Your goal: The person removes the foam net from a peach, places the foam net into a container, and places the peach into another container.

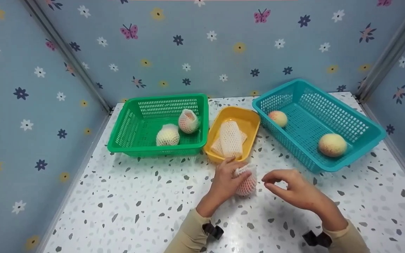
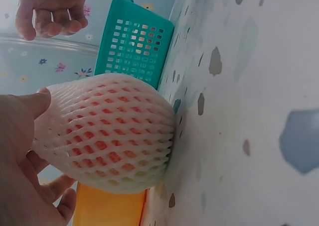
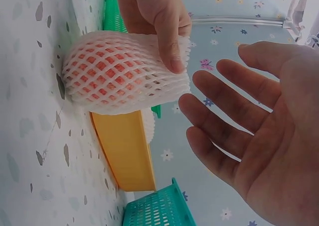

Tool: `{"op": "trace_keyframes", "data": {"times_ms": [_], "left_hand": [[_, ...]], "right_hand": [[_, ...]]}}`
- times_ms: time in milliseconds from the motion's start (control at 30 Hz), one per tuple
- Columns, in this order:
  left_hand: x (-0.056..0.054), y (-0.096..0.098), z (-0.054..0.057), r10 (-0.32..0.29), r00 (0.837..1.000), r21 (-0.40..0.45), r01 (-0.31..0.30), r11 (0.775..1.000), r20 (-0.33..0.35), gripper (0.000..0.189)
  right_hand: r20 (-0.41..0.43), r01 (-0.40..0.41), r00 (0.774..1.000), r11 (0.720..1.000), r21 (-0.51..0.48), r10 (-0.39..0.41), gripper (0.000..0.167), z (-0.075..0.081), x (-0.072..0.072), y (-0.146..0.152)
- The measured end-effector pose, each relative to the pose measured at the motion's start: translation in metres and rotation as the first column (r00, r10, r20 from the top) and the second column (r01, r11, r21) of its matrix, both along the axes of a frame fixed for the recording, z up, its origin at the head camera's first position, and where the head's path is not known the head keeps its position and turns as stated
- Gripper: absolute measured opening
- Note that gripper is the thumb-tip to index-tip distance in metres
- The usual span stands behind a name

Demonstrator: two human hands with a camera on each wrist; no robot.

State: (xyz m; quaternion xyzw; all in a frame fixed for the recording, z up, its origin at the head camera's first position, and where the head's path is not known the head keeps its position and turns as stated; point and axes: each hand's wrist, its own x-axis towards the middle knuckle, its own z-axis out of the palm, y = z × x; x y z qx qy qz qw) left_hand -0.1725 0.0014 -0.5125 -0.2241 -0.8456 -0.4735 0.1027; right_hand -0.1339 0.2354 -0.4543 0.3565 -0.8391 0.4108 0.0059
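Observation:
A peach (image 1: 246, 185) in a white foam net sleeve (image 2: 119, 129) sits on the speckled table in front of the yellow tray. My left hand (image 1: 225, 181) pinches the upper end of the sleeve between thumb and fingers; red skin shows through the mesh. To its right, my right hand (image 1: 292, 188) hovers apart from the peach, fingers loosely bent and holding nothing. In the right wrist view its fingers (image 3: 224, 131) spread beside the sleeve's open end.
A green basket (image 1: 160, 150) at left holds two peaches in foam nets (image 1: 167, 135). The yellow tray (image 1: 212, 154) contains flat foam nets (image 1: 231, 138). At right, a teal basket (image 1: 290, 149) has two bare peaches (image 1: 332, 145). Patterned walls (image 1: 202, 52) enclose the table.

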Motion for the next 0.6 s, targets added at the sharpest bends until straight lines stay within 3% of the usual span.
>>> {"op": "trace_keyframes", "data": {"times_ms": [167,300,467,600], "left_hand": [[-0.001,-0.005,0.000,-0.032,0.998,0.025,0.031,0.999,0.045,0.044],[-0.001,-0.012,0.003,-0.053,0.993,0.074,0.045,0.996,0.110,0.045],[-0.002,-0.020,0.007,-0.099,0.982,0.187,0.068,0.980,0.161,0.039],[-0.005,-0.027,0.008,-0.080,0.985,0.253,0.039,0.967,0.151,0.036]], "right_hand": [[-0.023,0.011,1.000,1.000,-0.002,-0.011,0.012,-0.002,0.000,-0.002],[-0.128,0.066,0.989,0.998,-0.020,-0.068,0.015,-0.006,-0.001,-0.008],[-0.314,0.186,0.931,0.982,-0.026,-0.184,0.024,-0.015,-0.002,-0.020],[-0.399,0.229,0.893,0.973,0.003,-0.209,0.025,-0.019,-0.002,-0.031]]}}
